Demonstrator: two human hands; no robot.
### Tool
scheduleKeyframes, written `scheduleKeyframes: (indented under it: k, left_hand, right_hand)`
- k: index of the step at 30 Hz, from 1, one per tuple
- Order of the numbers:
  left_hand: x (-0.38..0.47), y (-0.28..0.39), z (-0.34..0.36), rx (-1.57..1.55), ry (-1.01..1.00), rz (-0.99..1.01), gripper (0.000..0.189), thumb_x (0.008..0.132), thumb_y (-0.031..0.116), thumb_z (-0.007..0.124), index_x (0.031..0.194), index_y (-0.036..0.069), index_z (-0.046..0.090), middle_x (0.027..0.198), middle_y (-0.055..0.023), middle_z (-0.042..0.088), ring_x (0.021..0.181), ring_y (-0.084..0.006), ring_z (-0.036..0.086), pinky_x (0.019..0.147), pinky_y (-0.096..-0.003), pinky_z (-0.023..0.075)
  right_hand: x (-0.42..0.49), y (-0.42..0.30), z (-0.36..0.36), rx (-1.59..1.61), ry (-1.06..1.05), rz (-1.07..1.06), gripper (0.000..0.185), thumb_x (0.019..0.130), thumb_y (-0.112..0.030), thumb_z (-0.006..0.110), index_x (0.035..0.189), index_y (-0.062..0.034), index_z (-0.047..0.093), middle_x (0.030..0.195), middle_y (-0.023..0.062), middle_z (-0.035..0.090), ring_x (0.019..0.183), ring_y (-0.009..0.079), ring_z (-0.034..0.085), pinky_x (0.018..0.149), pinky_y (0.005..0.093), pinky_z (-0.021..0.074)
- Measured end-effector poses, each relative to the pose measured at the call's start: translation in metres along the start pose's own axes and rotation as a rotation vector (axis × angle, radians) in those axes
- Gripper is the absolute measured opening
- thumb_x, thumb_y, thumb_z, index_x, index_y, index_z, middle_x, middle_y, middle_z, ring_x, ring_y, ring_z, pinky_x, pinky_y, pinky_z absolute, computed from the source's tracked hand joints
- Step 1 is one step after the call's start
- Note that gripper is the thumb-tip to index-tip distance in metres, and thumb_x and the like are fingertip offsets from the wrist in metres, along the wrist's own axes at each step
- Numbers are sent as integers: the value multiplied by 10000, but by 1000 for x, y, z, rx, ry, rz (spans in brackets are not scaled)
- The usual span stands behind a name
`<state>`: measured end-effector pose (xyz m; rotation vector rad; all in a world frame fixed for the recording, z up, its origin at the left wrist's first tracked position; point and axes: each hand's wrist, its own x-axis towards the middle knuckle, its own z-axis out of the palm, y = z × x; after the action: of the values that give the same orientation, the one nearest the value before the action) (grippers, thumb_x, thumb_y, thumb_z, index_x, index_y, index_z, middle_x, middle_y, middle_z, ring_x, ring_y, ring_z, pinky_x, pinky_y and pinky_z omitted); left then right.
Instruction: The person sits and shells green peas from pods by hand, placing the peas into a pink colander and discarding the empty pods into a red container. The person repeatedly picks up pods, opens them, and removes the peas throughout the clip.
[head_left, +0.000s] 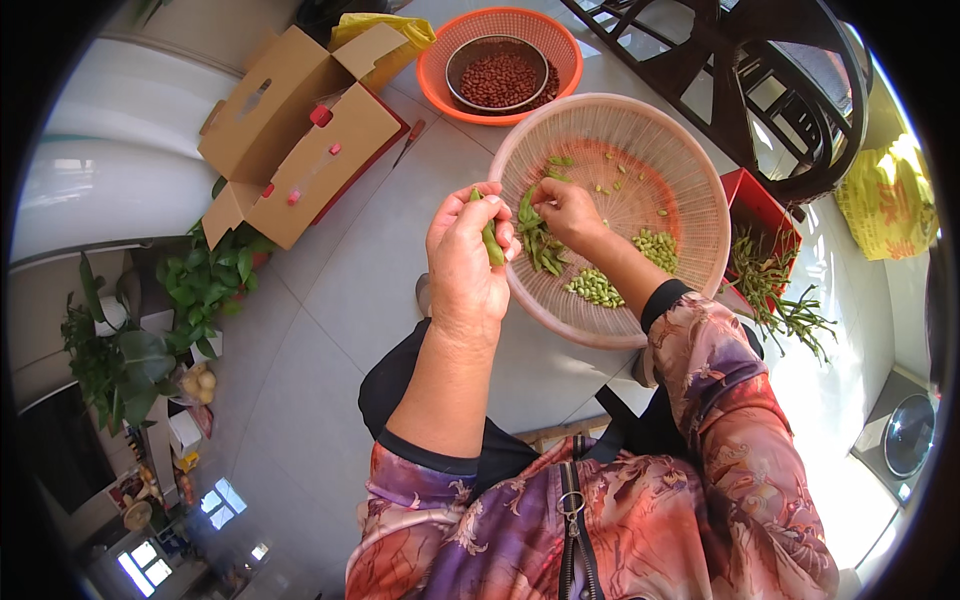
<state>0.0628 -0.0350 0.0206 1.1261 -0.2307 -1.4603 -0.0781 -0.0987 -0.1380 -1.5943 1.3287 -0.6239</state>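
My left hand is closed around a plump green bean pod, just off the left rim of a wide pinkish plastic basket. Inside the basket, my right hand has its thumb and fingers pinched on a pod in a loose pile of green bean pods; the fingertips are partly hidden. Shelled green beans lie in one heap near the basket's front. Another heap of shelled beans sits on the right, partly behind my right forearm. A few single beans are scattered farther back.
An orange colander holds a metal sieve with red beans. An open cardboard box and a screwdriver lie to the left. On the right, stripped stalks spill from a red box beside a dark wooden chair.
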Motion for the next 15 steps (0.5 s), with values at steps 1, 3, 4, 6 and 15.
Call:
scheduleKeyframes:
  k: [1,3,4,6,15]
  left_hand:
    - [0,-1,-1,-5,-3,1,159,854,38,537,1002,-21,538,764,-53,544,549,-91,467,474,-232,356]
    - [0,-2,-1,-13,-13,2,156,856,44,541,999,-16,539,756,-49,538,549,-90,464,475,-232,357]
    - [-1,-3,-1,-17,-20,3,154,857,47,543,998,-14,539,752,-47,534,548,-90,463,474,-232,357]
    - [-2,-4,0,-21,-24,6,136,860,46,542,985,-8,542,738,-42,534,538,-87,459,463,-227,355]
    - [-6,-7,-1,-12,-50,-14,101,867,45,543,963,11,548,718,-38,541,513,-86,460,444,-217,354]
  right_hand:
    - [-2,-2,-3,-34,13,-67,149,760,-72,582,887,-48,656,885,166,648,940,350,581,840,432,465]
    - [-5,2,-8,-138,32,-148,188,760,-66,587,936,-49,651,915,159,646,940,342,589,835,426,472]
    - [-7,9,-9,-209,36,-161,212,758,-60,594,964,-49,645,938,153,643,939,333,595,825,421,479]
    - [-11,16,-7,-331,37,-191,247,754,-61,607,998,-56,642,982,140,631,960,325,586,832,415,481]
    - [-17,19,9,-539,-16,-334,193,736,-109,645,925,-77,668,979,91,622,1004,321,520,876,414,442]
